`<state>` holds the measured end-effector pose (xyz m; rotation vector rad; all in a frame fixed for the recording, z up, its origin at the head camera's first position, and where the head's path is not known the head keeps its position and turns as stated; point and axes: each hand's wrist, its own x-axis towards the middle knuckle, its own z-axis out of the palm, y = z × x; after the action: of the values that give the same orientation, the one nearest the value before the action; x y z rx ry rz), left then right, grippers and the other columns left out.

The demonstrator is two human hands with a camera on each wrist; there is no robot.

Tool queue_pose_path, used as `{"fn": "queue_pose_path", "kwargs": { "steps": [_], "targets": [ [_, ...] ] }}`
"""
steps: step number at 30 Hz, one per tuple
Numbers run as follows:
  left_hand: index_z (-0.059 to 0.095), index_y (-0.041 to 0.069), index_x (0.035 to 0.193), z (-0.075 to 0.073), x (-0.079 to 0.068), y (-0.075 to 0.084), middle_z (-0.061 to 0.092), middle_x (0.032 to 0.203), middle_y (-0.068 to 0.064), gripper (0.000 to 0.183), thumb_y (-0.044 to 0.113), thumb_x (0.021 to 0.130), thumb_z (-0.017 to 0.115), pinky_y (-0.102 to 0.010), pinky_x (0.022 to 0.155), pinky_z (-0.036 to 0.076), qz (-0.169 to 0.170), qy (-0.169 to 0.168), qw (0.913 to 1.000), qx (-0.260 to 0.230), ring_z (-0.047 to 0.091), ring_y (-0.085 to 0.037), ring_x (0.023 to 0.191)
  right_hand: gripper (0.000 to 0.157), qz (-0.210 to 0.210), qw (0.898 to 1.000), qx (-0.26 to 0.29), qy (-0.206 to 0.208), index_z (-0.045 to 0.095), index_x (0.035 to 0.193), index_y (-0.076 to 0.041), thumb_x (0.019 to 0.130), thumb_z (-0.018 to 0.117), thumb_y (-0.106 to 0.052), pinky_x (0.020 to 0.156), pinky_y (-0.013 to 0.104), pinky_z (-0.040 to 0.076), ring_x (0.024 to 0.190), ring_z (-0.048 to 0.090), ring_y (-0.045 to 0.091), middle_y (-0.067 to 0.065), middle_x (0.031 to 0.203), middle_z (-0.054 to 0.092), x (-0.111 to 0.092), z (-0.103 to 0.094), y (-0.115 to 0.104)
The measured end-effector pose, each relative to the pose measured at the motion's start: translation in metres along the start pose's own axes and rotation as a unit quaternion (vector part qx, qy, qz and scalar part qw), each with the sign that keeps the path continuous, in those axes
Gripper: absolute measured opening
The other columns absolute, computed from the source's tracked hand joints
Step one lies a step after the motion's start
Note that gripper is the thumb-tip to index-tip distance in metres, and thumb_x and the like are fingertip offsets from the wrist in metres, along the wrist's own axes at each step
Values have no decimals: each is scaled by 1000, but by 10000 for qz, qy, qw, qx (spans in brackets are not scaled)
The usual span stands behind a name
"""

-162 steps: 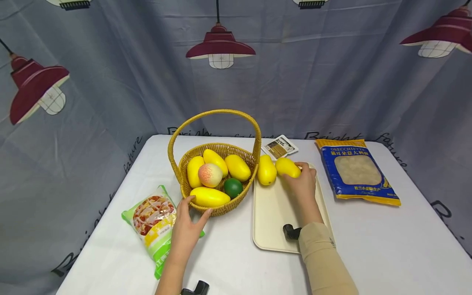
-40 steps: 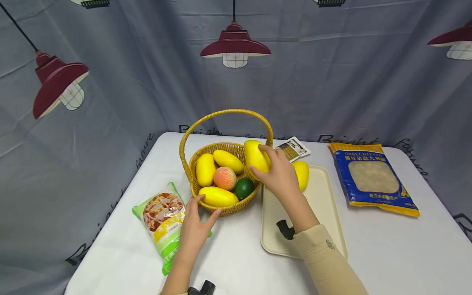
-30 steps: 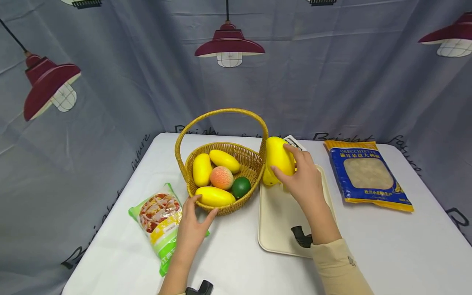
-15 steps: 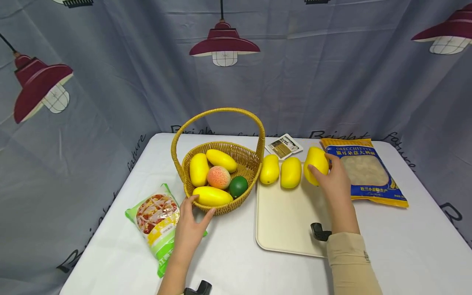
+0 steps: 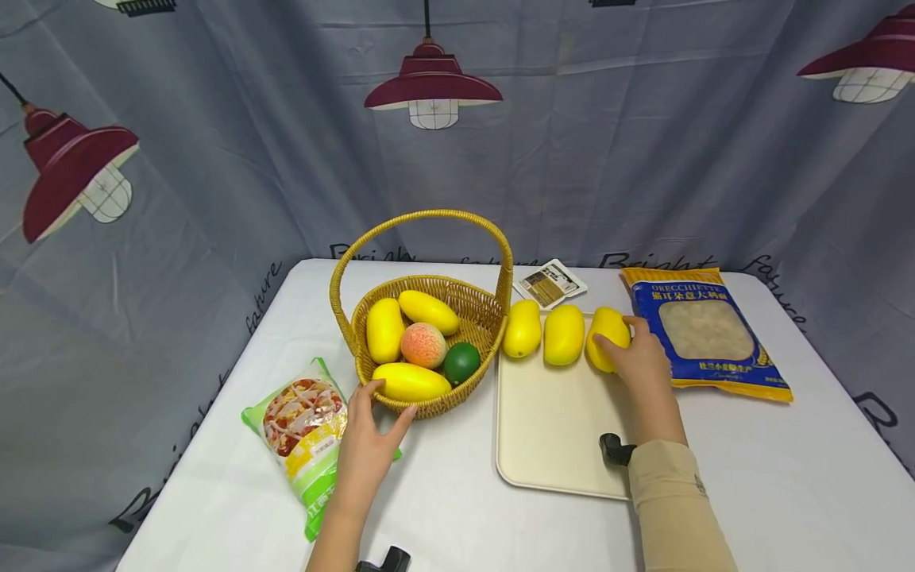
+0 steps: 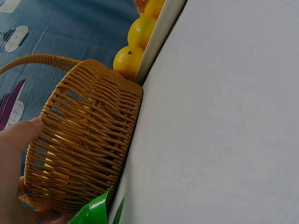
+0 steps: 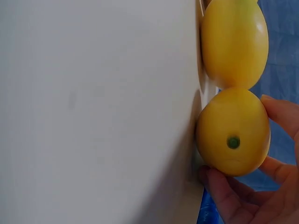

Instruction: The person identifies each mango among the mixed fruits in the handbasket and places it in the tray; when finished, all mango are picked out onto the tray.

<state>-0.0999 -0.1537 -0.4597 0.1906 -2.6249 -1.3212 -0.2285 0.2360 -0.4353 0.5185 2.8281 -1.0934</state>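
My right hand [image 5: 638, 357] pinches a yellow mango [image 5: 608, 338] between thumb and fingers at the far right end of the cream tray [image 5: 557, 433]. In the right wrist view this mango [image 7: 233, 135] shows its green stem spot and sits against another mango [image 7: 236, 42]. Two more mangoes, one in the middle [image 5: 564, 335] and one at the left [image 5: 523, 329], complete a row. My left hand [image 5: 368, 445] rests with spread thumb and fingers against the near rim of the wicker basket [image 5: 472, 397]. Inside lie several yellow mangoes [image 5: 411, 382], a peach [image 5: 423, 345] and a dark green fruit [image 5: 461, 363].
A green food bag [image 5: 307, 437] lies left of the basket, partly behind my left arm. Right of the tray lies a blue-and-yellow orecchiette bag [image 5: 704, 334]. Behind the tray is a small white packet [image 5: 550, 284]. The basket's tall handle [image 5: 422, 214] arches over the fruit.
My right hand lifted a mango from the basket, carried it right past the two on the tray and lowered it beside them. My left hand stayed at the basket rim.
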Motion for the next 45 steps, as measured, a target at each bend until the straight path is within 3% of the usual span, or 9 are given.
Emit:
{"fn": "queue_pose_path", "kwargs": {
  "steps": [10,20,31,36,40,45],
  "targets": [
    [36,16,139,-1,0,1,31,147,-12,76,61,84,63,-55,100,39,-40,-43,10000,-30,42,-35,130,89,60,9998,-183,-53,22,150,-3,90,54,-59,100,63,30,125,35,51,33,144,32,5,0,-2],
    [36,16,139,0,-1,2,32,147,-12,76,60,84,64,-54,100,39,-36,-12,10000,4,41,-35,130,94,-15,9992,-368,-179,17,151,0,89,52,-62,102,65,26,128,30,54,35,145,28,-1,-8,-8],
    [36,16,139,0,-1,1,33,146,-12,76,61,84,63,-54,98,41,53,27,10000,8,42,-35,130,80,-808,9952,-527,140,26,150,-4,94,51,-55,97,65,32,123,40,49,31,140,39,-41,-45,-50],
    [36,16,139,-1,0,2,33,146,-11,76,61,84,63,-55,98,41,36,8,10000,8,41,-35,130,72,-1324,9895,-440,367,36,148,-10,93,54,-54,88,60,41,113,50,45,27,134,48,-67,-53,-75],
    [36,17,140,-1,0,2,32,147,-11,77,62,84,63,-55,99,41,-10,-15,10000,12,41,-35,131,69,-1874,9817,-124,306,40,147,-19,91,59,-54,83,55,48,107,56,40,21,130,54,-87,-51,-97],
    [36,17,140,-1,0,3,31,148,-11,77,63,84,61,-55,98,42,-53,-40,10000,33,42,-35,130,62,-2762,9604,208,-287,48,141,-26,87,69,-48,80,48,52,102,61,33,12,124,60,-100,-25,-122]
  ]
}}
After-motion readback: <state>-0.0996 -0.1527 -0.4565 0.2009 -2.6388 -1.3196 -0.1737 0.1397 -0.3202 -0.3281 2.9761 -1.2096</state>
